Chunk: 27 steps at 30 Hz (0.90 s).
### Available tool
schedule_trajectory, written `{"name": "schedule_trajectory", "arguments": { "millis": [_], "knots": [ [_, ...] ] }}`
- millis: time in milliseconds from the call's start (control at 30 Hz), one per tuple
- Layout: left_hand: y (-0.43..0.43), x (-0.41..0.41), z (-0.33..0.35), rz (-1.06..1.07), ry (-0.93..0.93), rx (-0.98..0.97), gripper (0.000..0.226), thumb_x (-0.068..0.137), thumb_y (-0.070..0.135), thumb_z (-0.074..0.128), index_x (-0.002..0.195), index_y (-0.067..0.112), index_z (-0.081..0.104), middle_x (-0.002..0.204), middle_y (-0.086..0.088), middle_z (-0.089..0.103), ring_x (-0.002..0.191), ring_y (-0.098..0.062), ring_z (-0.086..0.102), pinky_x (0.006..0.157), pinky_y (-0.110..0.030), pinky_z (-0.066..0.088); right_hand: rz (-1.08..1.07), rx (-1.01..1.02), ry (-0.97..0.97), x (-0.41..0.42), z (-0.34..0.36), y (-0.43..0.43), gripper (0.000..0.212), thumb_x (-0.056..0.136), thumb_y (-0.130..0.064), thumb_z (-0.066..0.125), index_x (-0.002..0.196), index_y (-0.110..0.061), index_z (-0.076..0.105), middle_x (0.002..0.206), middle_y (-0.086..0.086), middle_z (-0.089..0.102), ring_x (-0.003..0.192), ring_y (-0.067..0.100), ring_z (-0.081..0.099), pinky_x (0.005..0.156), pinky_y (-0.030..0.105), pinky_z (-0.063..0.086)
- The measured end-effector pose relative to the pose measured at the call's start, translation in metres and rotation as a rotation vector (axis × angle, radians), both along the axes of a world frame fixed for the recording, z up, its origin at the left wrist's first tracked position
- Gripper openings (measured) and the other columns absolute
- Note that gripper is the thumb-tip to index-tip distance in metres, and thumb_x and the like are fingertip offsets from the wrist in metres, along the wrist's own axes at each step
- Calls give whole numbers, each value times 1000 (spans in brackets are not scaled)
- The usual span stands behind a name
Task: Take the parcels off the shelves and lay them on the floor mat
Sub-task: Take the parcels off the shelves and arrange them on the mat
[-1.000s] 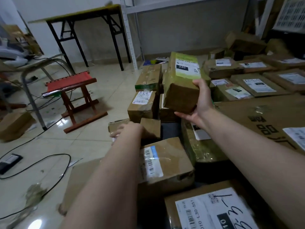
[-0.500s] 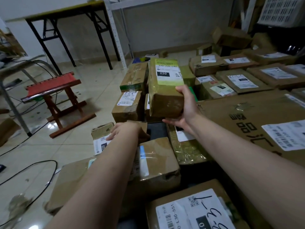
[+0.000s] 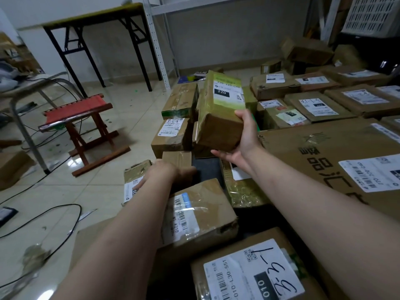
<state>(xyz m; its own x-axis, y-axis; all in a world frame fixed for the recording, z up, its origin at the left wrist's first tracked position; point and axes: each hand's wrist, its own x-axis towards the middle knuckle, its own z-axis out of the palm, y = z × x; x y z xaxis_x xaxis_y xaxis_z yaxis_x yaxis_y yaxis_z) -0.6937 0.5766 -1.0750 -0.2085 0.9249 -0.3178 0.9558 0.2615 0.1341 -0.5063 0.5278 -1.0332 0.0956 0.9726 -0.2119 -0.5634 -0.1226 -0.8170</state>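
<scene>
Hardly anything has moved in the last half second: my right hand (image 3: pixel 244 139) keeps the parcel (image 3: pixel 218 113) up at 12 o'clock, and my left hand (image 3: pixel 164 174) stays on the small parcel (image 3: pixel 136 169), whose label shows more than a second ago. My right hand is curled round the parcel's near end, thumb on top, fingers underneath. It is tilted, its "220" label facing up, clear of everything below. My left hand lies on the small parcel at 8 o'clock, fingertips on its white label; whether it grips I cannot tell. Between my hands shows a dark patch of mat (image 3: pixel 205 169), with other parcels (image 3: pixel 199 211) round it. At 3 o'clock lies a big carton (image 3: pixel 324 152); at 9 o'clock a red stool (image 3: pixel 75 111) stands on the floor (image 3: pixel 129 113).
</scene>
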Motion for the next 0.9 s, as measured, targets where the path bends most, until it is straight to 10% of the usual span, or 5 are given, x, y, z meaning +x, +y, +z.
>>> {"name": "schedule_trajectory", "arguments": {
  "millis": [567,900],
  "knots": [
    [-10,-20,4,288,-353,310,111,63,83,57,135,0,42,131,-20,55,119,-41,54,90,-43,50,-22,-54,-9,-19,-13,3,35,82,-53,60,97,-23,63,107,14,68,102,34,65,76,52,59],
    [-2,-8,2,126,-339,269,63,88,48,60,129,0,55,128,-17,60,102,-30,57,74,-32,41,-18,-77,11,-20,-13,-1,41,81,-54,59,104,-21,65,119,15,68,105,33,66,73,47,60]
  ]
}}
